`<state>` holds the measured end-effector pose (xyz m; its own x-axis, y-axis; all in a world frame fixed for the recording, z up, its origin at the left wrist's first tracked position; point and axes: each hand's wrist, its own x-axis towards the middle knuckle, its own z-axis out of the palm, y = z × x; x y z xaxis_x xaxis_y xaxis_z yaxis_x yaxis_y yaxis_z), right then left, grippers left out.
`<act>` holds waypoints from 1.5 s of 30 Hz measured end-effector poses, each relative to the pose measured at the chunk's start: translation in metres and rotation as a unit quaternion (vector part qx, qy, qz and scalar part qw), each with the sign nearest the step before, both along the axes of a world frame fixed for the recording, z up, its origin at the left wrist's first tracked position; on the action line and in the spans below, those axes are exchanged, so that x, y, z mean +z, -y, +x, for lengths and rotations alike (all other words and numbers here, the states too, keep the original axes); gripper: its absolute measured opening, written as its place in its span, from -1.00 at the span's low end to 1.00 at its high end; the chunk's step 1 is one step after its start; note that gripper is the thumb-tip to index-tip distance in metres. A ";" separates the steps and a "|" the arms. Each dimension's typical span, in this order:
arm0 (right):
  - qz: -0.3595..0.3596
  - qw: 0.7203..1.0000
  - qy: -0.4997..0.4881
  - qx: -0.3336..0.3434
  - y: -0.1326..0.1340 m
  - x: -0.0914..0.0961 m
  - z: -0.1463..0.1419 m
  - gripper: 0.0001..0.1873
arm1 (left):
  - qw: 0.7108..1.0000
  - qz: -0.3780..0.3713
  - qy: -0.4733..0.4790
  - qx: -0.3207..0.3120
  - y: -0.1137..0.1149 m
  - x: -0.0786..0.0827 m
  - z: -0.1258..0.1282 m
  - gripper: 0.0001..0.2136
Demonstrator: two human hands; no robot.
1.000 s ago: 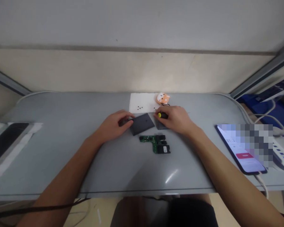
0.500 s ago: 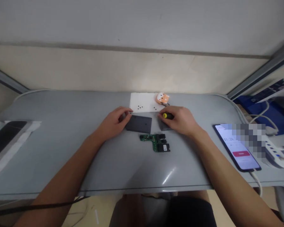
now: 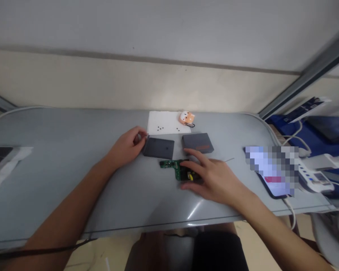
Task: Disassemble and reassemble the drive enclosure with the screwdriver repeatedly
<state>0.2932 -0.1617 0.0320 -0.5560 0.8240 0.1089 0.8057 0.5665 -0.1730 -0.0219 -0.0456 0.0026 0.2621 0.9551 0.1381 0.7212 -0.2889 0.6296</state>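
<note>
Head view: left hand (image 3: pixel 128 146) curled at upper-left corner of dark grey, flat rectangular panel (image 3: pixel 159 148), perhaps steadying it; cannot tell if pinching. Right hand (image 3: pixel 214 175) spread over right part of green circuit board (image 3: pixel 172 164), which lies on grey tabletop (image 3: pixel 130 195), on panel's near side; yellow-ended tool (image 3: pixel 190 176) apparently tucked under palm, leaving fingertips free. Dark grey, boxy shell (image 3: pixel 197 142) rests just beyond right fingers. Small dark bits (image 3: pixel 160 128) grouped on white paper sheet (image 3: pixel 166 120), likely for easy spotting.
</note>
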 end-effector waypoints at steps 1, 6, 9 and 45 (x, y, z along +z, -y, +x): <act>-0.003 1.000 0.014 0.006 -0.001 0.001 0.001 -0.40 | 1.000 0.005 -0.001 -0.002 -0.001 0.000 0.000 -0.80; -0.015 0.999 0.029 0.041 -0.008 0.005 0.001 -0.47 | 1.000 0.012 -0.008 -0.007 -0.002 0.002 0.001 -0.78; -0.049 0.997 0.003 0.066 -0.012 0.008 -0.001 -0.51 | 1.000 0.016 0.007 0.000 -0.002 0.001 0.000 -0.79; 0.032 0.996 -0.078 -0.012 -0.076 -0.001 -0.030 -0.65 | 0.995 0.040 -0.035 -0.084 0.004 -0.006 -0.004 -0.79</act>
